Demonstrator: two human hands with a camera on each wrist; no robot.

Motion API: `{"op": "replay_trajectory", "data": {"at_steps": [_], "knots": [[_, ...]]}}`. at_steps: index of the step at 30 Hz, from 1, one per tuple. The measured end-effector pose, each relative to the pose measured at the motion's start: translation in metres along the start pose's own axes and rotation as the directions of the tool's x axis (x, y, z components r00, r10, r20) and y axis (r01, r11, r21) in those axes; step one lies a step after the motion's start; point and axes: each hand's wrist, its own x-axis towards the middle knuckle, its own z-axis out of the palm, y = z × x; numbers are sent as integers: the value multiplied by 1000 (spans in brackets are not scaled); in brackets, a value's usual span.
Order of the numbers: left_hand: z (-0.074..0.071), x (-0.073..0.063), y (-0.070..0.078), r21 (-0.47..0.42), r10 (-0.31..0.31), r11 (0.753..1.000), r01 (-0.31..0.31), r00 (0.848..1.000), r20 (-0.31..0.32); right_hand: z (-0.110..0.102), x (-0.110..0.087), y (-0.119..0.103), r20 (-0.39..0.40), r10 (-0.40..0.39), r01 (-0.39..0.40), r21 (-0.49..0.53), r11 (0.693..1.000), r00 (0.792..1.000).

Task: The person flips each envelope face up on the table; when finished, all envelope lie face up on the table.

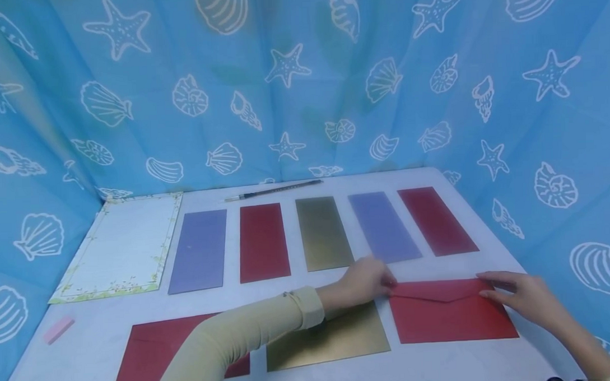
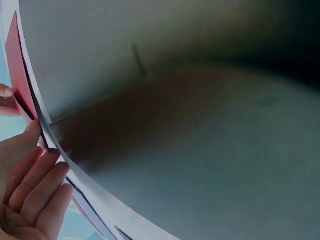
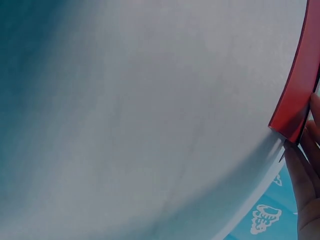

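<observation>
A red envelope [image 1: 456,320] with a pointed flap [image 1: 439,289] along its far edge lies at the right front of the white table. At its far left corner my left hand [image 1: 361,281] pinches the edge; in the left wrist view the thumb and fingers [image 2: 37,195] meet at that corner. My right hand [image 1: 528,295] holds the far right corner, thumb on the front and forefinger at the top edge. The right wrist view catches only part of this hand [image 3: 307,175] beside the envelope's red end [image 3: 295,100]. My left forearm crosses over a gold envelope [image 1: 335,341].
Another red envelope [image 1: 159,347] lies front left, partly under my sleeve. Behind stands a row of purple [image 1: 198,250], red [image 1: 263,242] and gold [image 1: 324,232] envelopes. A bordered sheet [image 1: 120,247], a pink eraser [image 1: 59,329] and a dark brush [image 1: 275,190] lie around them.
</observation>
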Motion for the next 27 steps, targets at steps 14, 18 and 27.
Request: {"op": "replay_trajectory", "data": {"at_steps": [14,18,27], "knots": [[-16,-15,0,-153,57,987,-56,998,3,-17,-10,-14,-116,-63,60,-22,998,991],[-18,-27,6,-193,151,972,-135,986,71,-24,-21,-27,-64,-27,26,-18,1000,998],[-9,-49,27,-172,175,977,-126,935,309,-17,-42,-40,264,144,-166,63,984,954]]}}
